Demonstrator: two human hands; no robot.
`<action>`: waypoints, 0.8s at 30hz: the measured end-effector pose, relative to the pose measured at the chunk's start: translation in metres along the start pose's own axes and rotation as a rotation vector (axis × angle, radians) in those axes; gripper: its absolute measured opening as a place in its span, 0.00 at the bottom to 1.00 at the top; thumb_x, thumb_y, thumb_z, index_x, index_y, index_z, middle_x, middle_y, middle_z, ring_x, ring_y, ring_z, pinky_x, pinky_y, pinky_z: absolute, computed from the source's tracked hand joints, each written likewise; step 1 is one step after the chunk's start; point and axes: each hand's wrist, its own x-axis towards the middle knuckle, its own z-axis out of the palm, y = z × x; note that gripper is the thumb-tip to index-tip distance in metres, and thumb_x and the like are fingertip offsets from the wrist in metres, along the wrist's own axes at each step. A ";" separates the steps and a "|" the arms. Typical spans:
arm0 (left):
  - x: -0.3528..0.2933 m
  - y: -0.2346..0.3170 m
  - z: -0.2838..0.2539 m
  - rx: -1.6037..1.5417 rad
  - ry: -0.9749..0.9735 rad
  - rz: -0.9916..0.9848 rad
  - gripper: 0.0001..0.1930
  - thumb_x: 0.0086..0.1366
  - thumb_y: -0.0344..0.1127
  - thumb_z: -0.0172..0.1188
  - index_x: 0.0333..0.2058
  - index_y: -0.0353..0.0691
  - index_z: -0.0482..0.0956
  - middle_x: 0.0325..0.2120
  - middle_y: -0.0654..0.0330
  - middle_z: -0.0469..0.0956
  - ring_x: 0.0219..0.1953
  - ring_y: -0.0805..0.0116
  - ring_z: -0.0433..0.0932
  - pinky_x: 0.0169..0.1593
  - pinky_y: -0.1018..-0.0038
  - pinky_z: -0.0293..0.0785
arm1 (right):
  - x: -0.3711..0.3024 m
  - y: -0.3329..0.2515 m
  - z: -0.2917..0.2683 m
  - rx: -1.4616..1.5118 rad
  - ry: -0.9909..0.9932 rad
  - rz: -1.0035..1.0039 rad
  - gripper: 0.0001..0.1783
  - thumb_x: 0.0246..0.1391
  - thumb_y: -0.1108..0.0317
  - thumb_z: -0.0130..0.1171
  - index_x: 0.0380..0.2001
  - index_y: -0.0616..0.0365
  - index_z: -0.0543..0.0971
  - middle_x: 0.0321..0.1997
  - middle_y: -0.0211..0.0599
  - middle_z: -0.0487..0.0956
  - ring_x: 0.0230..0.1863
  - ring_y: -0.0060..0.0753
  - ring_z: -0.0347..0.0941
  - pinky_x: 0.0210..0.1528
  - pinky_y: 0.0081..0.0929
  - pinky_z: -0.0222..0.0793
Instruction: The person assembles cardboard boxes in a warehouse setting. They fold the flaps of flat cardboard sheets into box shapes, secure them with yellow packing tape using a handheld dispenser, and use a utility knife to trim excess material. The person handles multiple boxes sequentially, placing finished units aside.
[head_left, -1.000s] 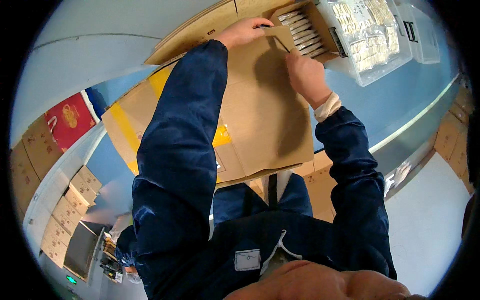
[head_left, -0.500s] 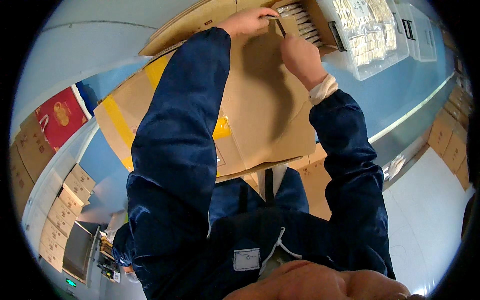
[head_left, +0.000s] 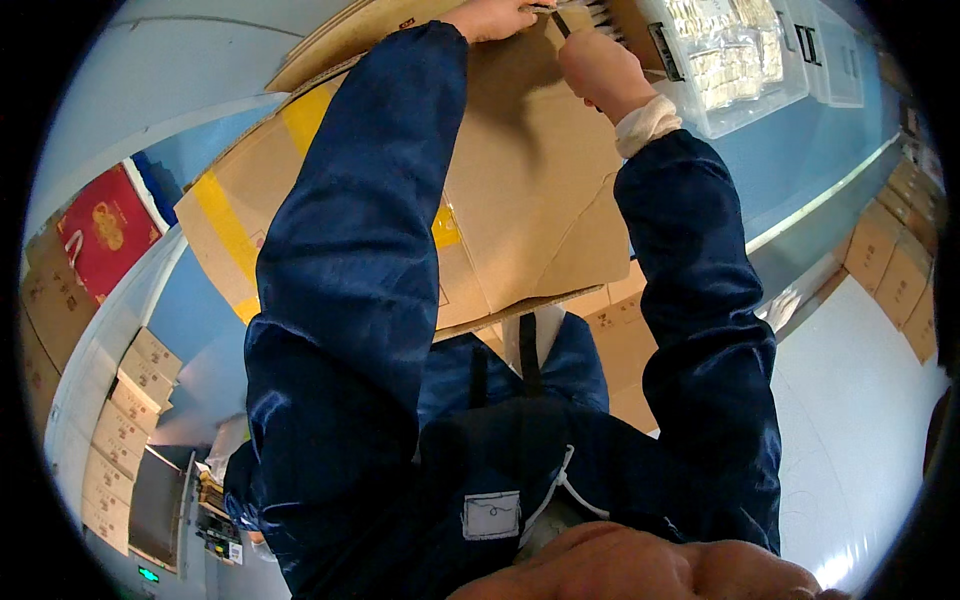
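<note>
We see a blue counter (head_left: 765, 190) running along the right of the frame, two clear plastic bins (head_left: 716, 122) (head_left: 838, 72) standing on it at upper right, a large cardboard piece (head_left: 545, 205) spread at upper centre.

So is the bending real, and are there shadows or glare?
In the head view, fisheye distortion curves straight edges; there too, a dark shadow falls on the cardboard near the right hand, and glare spots the pale surface at lower right.

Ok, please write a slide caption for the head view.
Right hand holding a slim dark tool over brown cardboard, left hand at its far edge.
</note>
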 end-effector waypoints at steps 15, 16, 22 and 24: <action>0.011 -0.013 0.008 0.021 -0.021 0.043 0.18 0.66 0.33 0.50 0.55 0.42 0.70 0.52 0.49 0.72 0.55 0.52 0.70 0.56 0.64 0.66 | -0.057 -0.017 0.014 0.011 -0.016 0.083 0.08 0.51 0.68 0.51 0.26 0.58 0.79 0.27 0.44 0.80 0.30 0.50 0.79 0.31 0.41 0.76; 0.011 -0.014 0.007 0.019 -0.035 0.030 0.18 0.66 0.33 0.50 0.55 0.42 0.70 0.53 0.49 0.72 0.55 0.52 0.70 0.56 0.64 0.66 | -0.061 -0.018 0.015 0.043 -0.003 0.102 0.09 0.51 0.67 0.51 0.25 0.56 0.80 0.27 0.43 0.80 0.30 0.50 0.79 0.31 0.42 0.76; 0.013 -0.024 0.012 0.089 0.021 0.101 0.18 0.66 0.33 0.50 0.54 0.43 0.70 0.52 0.48 0.72 0.54 0.51 0.70 0.56 0.63 0.66 | -0.093 -0.022 0.023 0.058 -0.086 0.151 0.08 0.51 0.67 0.51 0.24 0.57 0.77 0.26 0.45 0.80 0.27 0.53 0.78 0.29 0.44 0.75; 0.012 -0.021 0.011 0.019 0.004 0.022 0.18 0.65 0.33 0.51 0.54 0.44 0.70 0.52 0.48 0.72 0.54 0.50 0.70 0.56 0.62 0.66 | -0.108 -0.024 0.025 0.067 -0.119 0.169 0.08 0.51 0.67 0.50 0.25 0.58 0.76 0.25 0.46 0.79 0.27 0.52 0.78 0.28 0.44 0.75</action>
